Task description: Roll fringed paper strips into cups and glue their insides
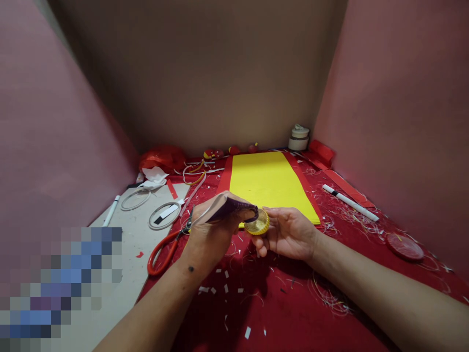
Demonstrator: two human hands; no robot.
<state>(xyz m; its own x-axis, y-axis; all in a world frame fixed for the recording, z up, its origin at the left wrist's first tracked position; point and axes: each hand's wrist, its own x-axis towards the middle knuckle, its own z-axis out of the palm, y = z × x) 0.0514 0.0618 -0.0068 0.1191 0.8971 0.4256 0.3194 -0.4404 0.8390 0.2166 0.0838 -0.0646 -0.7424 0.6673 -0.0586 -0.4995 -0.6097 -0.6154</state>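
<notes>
Just short of the yellow sheet (pixel 269 181), over the red cloth (pixel 216 322), the left grip (pixel 214 232) is closed around a dark purple tube (pixel 227 210), its tip at the gold face of a small round piece (pixel 257 226). The right grip (pixel 293 234) is part-curled, thumb and fingers holding that piece at its right edge and from beneath. The step in hand looks like close work with the tube's tip on the gold face, though whether anything comes out of it, I cannot tell. Any further move there would seem to call for a steady right hold and light pressure from the left, so the rim is not crushed.

The round piece is bright yellow and finely ridged around its rim, with a shiny gold face; it is held up off the cloth, and the left fingers and the tube hide part of it. Red-handled scissors (pixel 160 259) lie to the left, partly behind the left wrist, while a white pen (pixel 350 203) rests to the right, with loose threads and paper scraps scattered about
</notes>
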